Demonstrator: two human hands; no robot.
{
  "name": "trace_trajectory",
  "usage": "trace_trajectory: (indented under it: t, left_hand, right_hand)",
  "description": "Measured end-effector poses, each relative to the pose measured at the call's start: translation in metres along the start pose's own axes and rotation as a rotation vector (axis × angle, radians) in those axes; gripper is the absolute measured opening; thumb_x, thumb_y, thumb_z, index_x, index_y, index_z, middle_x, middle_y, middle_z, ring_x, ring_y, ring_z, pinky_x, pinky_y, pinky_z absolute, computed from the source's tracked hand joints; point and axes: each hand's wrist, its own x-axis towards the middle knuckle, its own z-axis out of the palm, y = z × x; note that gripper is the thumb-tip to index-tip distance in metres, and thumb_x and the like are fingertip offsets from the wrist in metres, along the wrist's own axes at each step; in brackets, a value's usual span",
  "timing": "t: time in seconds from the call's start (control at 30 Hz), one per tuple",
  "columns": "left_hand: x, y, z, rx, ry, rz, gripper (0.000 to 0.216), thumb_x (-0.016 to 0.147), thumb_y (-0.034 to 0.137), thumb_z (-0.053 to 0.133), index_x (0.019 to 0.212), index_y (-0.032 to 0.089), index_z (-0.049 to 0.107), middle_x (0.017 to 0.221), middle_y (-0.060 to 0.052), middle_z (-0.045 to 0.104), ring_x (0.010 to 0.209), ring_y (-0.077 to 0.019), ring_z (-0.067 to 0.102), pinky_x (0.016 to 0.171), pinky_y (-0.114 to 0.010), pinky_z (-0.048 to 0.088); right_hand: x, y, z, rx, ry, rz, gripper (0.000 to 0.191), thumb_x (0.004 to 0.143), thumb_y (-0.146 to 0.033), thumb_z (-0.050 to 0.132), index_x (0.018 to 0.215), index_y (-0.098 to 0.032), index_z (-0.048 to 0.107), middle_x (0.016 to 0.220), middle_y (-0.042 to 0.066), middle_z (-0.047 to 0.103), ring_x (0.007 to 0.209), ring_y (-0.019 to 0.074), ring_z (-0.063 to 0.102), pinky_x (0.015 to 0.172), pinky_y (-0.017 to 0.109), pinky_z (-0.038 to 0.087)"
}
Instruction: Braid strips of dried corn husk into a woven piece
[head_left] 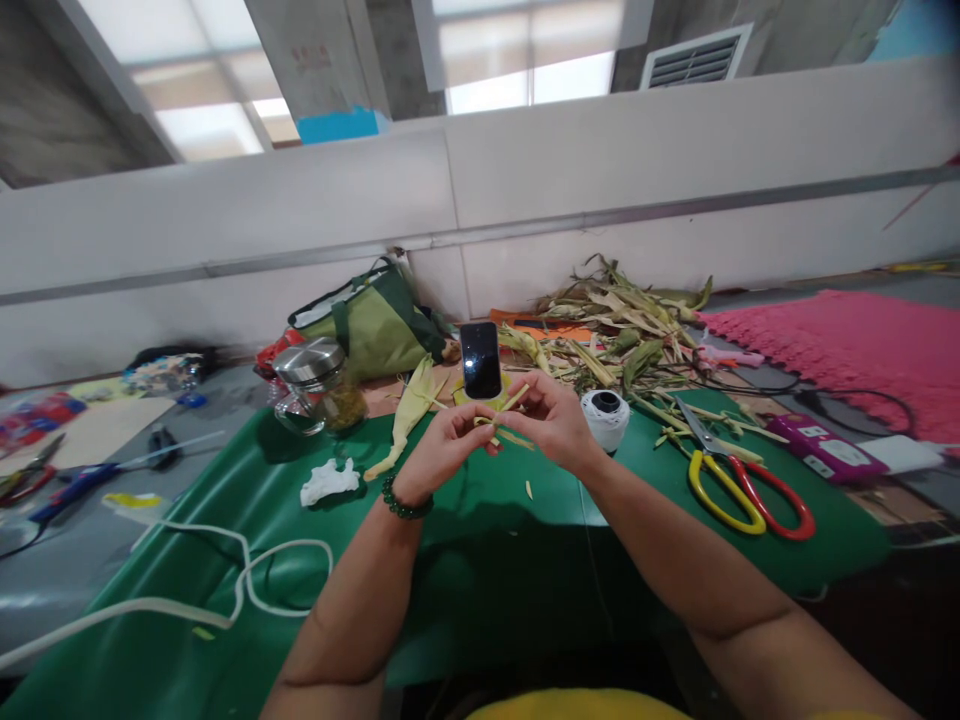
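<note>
Both hands meet over the green mat (pixel 247 520), a little in front of an upright black phone (pixel 481 359). My left hand (pixel 442 447), with a green bead bracelet at the wrist, pinches thin yellow-green corn husk strips (pixel 510 405). My right hand (pixel 551 420) has its fingers closed on the same strips from the other side. A few strip ends stick out above and between the fingers. A small husk scrap (pixel 529 489) lies on the mat below the hands.
White thread spool (pixel 605 414) beside my right hand. Scissors with yellow and red handles (pixel 739 485) at right. Corn husk pile (pixel 622 325) behind. Glass jar with metal lid (pixel 315 385), green bag (pixel 371 320), crumpled tissue (pixel 328 481), white cord (pixel 247 570), pink mat (pixel 847 345).
</note>
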Motion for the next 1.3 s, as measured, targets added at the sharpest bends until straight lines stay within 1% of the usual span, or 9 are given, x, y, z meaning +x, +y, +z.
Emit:
trace_trajectory:
  t: [0.17,0.37,0.5,0.57,0.73,0.83,1.0,1.17,1.3]
  left_hand:
    - [0.001,-0.002,0.001,0.06,0.057,-0.004,0.029,0.073,0.04,0.074,0.085,0.015,0.068,0.077,-0.003,0.069,0.069,-0.0131,0.061,0.066,-0.025,0.05]
    - [0.0,0.0,-0.002,-0.172,0.076,-0.169,0.035,0.061,0.039,0.083,0.082,0.014,0.069,0.063,0.001,0.064,0.056,-0.01,0.059,0.056,-0.022,0.048]
    - [0.0,0.003,-0.009,-0.338,0.145,-0.242,0.038,0.054,0.033,0.086,0.081,0.013,0.068,0.057,0.002,0.064,0.052,-0.0086,0.058,0.052,-0.019,0.046]
    - [0.0,0.004,-0.012,-0.387,0.142,-0.279,0.036,0.054,0.029,0.085,0.081,0.012,0.068,0.057,0.001,0.064,0.051,-0.0084,0.058,0.051,-0.019,0.045]
    - [0.001,0.005,-0.013,-0.41,0.125,-0.304,0.028,0.055,0.025,0.082,0.075,0.012,0.068,0.052,0.002,0.061,0.047,-0.0073,0.056,0.049,-0.018,0.044]
    - [0.002,0.005,-0.011,-0.371,0.138,-0.295,0.026,0.055,0.023,0.081,0.074,0.012,0.068,0.053,0.002,0.061,0.048,-0.0074,0.056,0.05,-0.019,0.044]
    - [0.003,0.003,-0.011,-0.368,0.135,-0.295,0.025,0.054,0.023,0.08,0.074,0.012,0.067,0.052,0.003,0.06,0.045,-0.0064,0.052,0.047,-0.018,0.041]
    - [0.004,0.002,-0.012,-0.357,0.056,-0.309,0.029,0.057,0.025,0.08,0.08,0.011,0.068,0.057,0.002,0.061,0.049,-0.0072,0.053,0.052,-0.02,0.043]
    - [0.003,0.003,-0.011,-0.234,0.069,-0.243,0.027,0.06,0.025,0.078,0.082,0.012,0.068,0.061,0.002,0.061,0.054,-0.009,0.054,0.057,-0.022,0.045]
  right_hand:
    - [0.002,0.005,-0.001,0.112,-0.001,0.091,0.036,0.062,-0.035,0.079,0.08,-0.021,0.05,0.06,-0.007,0.055,0.051,0.0086,0.049,0.049,0.022,0.038]
    - [0.007,0.009,-0.007,0.126,-0.014,0.133,0.04,0.067,-0.035,0.076,0.097,-0.022,0.053,0.063,-0.005,0.061,0.054,0.0113,0.057,0.053,0.025,0.047]
    - [0.007,0.005,-0.021,-0.169,0.091,-0.191,0.017,0.082,-0.032,0.065,0.095,-0.022,0.061,0.072,-0.001,0.062,0.062,0.012,0.058,0.057,0.025,0.049]
    - [0.004,0.002,-0.026,-0.405,0.002,-0.422,0.009,0.087,-0.025,0.06,0.093,-0.022,0.066,0.082,0.003,0.064,0.072,0.0133,0.06,0.062,0.025,0.05]
    - [-0.005,-0.003,-0.02,-0.877,-0.246,-0.769,0.03,0.092,-0.013,0.046,0.104,-0.026,0.07,0.081,0.005,0.062,0.076,0.015,0.056,0.065,0.026,0.047]
    - [-0.008,-0.004,-0.015,-0.952,-0.263,-0.822,0.027,0.094,-0.015,0.046,0.097,-0.025,0.071,0.077,0.004,0.063,0.074,0.016,0.054,0.067,0.028,0.046]
    - [-0.009,-0.004,-0.012,-1.05,-0.144,-0.861,0.03,0.093,-0.012,0.05,0.108,-0.031,0.067,0.087,0.003,0.065,0.084,0.0165,0.056,0.079,0.031,0.045]
    - [-0.014,-0.005,-0.008,-1.063,-0.07,-1.038,0.017,0.09,-0.014,0.059,0.096,-0.029,0.066,0.114,0.002,0.067,0.111,0.0173,0.054,0.106,0.041,0.035]
    - [-0.015,-0.004,-0.008,-1.021,-0.082,-0.988,0.014,0.089,-0.017,0.061,0.093,-0.029,0.067,0.126,0.0,0.064,0.125,0.0182,0.048,0.114,0.046,0.027]
